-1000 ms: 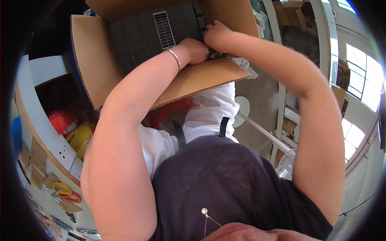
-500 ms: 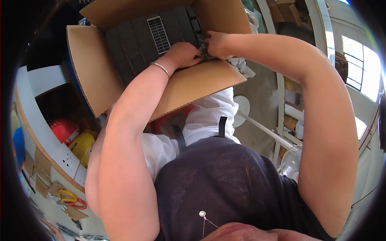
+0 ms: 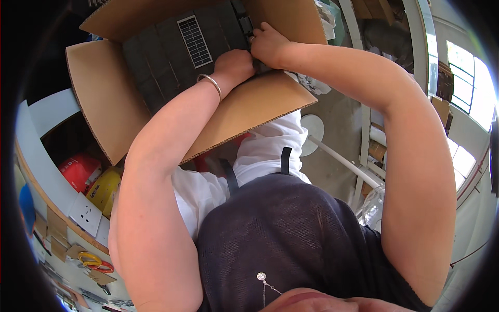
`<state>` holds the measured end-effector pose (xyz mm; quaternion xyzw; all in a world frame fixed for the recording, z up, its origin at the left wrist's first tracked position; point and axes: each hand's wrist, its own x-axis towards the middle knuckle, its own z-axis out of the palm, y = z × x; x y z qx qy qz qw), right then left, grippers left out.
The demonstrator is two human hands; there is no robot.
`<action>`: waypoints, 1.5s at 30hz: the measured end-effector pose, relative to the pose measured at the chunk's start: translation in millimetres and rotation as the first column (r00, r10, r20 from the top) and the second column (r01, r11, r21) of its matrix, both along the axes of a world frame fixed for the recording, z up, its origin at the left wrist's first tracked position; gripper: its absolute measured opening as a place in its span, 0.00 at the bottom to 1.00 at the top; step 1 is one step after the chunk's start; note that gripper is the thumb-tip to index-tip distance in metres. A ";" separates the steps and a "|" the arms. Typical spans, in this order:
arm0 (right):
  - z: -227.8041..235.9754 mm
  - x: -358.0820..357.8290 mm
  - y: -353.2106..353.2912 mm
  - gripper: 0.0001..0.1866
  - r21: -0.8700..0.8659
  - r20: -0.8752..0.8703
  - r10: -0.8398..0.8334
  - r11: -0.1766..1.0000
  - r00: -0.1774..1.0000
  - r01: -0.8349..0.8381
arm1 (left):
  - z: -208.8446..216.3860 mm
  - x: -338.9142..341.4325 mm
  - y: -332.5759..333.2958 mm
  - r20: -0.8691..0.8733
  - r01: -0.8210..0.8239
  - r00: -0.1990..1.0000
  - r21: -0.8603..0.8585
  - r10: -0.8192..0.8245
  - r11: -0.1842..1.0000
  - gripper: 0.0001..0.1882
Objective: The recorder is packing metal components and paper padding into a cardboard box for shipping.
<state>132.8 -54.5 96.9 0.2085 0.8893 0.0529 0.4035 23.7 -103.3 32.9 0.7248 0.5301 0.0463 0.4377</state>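
A large open cardboard box [image 3: 254, 112] stands in front of me with its flaps spread. Flat dark grey pieces [image 3: 156, 62] fill it, and a dark strip with a white grid [image 3: 195, 41] lies on top of them. At the box's near right corner, my left hand [image 3: 236, 65], below a metal bangle [image 3: 210, 86], is curled with its fingertips hidden. Close beside it my right hand [image 3: 267, 46] is bent down along the inner right wall, fingers closed. Whatever the two hands grip there is out of sight.
On the left are a white power socket [image 3: 86, 214], red and yellow packages [image 3: 104, 190] and scissors with orange handles [image 3: 96, 261]. A white fan [image 3: 373, 205] lies at the right, near shelving [image 3: 377, 145]. Crumpled clear plastic [image 3: 314, 84] sits beyond the box's right side.
The box appears slightly further left in view. My right hand has shifted up and left, deeper into the corner. Crumpled greyish material between my hands no longer shows.
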 end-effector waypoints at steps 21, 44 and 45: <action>-3.1 -4.3 -10.0 0.12 -0.033 0.064 -0.101 0.994 0.993 0.103 | -1.7 -2.8 -0.8 -0.015 0.060 0.998 -0.007 -0.060 0.998 0.14; 5.6 3.3 -1.3 0.12 -0.347 -0.168 0.007 0.936 0.986 -0.066 | -16.4 -38.1 -5.1 0.122 0.387 0.906 0.149 -0.405 0.910 0.14; 7.3 6.6 -1.8 0.12 -0.345 -0.166 0.008 0.936 0.986 -0.066 | -13.1 -39.3 -4.7 0.088 0.429 0.893 0.125 -0.441 0.895 0.16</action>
